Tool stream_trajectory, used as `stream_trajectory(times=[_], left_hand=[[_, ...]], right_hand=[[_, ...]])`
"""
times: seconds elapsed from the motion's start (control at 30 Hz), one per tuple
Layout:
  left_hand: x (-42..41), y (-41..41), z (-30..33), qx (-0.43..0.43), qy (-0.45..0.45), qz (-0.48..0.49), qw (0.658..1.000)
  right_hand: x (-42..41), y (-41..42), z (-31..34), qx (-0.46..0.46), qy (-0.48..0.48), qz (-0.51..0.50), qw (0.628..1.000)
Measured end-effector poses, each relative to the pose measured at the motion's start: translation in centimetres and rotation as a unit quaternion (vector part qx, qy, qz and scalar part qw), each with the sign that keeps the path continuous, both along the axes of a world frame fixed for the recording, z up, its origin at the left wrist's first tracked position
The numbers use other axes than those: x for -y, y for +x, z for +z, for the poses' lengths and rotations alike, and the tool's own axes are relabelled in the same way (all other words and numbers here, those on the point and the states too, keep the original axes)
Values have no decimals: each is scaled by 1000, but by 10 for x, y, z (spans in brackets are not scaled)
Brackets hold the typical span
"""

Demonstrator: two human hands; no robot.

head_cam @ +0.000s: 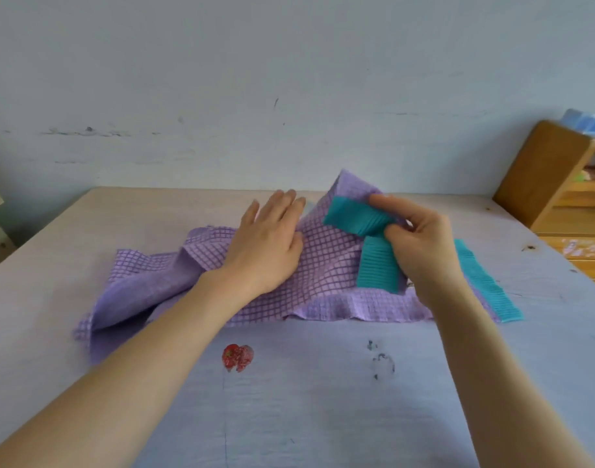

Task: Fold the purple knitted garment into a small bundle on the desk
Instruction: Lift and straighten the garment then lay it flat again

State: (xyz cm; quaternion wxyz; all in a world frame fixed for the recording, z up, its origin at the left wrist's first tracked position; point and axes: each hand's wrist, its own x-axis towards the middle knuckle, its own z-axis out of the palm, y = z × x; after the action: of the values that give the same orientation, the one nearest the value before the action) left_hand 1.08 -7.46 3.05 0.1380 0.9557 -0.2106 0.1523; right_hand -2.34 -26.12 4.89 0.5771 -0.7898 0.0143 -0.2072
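The purple knitted garment [326, 265], checked with darker lines and trimmed with teal ribbed bands [378, 265], lies rumpled across the middle of the desk [306, 400]. My left hand [269, 241] rests flat on its centre, fingers spread, pressing the cloth down. My right hand [421, 241] pinches a teal band and lifts the garment's right part off the desk, so a purple corner stands up behind it. Another teal band [485, 285] trails on the desk to the right of my right wrist.
A red heart-shaped sticker or stain [237, 356] and dark scuff marks [382, 361] mark the desk in front of the garment. A wooden shelf unit [546, 177] with small items stands at the right edge. A pale wall runs behind the desk.
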Motion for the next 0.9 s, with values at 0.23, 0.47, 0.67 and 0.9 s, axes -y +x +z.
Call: stream_trajectory(times=[0.23,0.47,0.67,0.9], left_hand=[[46,4,-45,-158,119,-16,980],[47,6,-51,-166,180,-8,970],[26,7,-55,-150,181,-32,971],[-22,8,-53,-153,211,-22,965]], right_hand=[[27,11,-44,-220,-372,-46,901],[8,9,-44,-134,-459,-50,877],[6,11,-51,-149,-484,-65,860],[18,8,-43,-131,-332,-129,925]])
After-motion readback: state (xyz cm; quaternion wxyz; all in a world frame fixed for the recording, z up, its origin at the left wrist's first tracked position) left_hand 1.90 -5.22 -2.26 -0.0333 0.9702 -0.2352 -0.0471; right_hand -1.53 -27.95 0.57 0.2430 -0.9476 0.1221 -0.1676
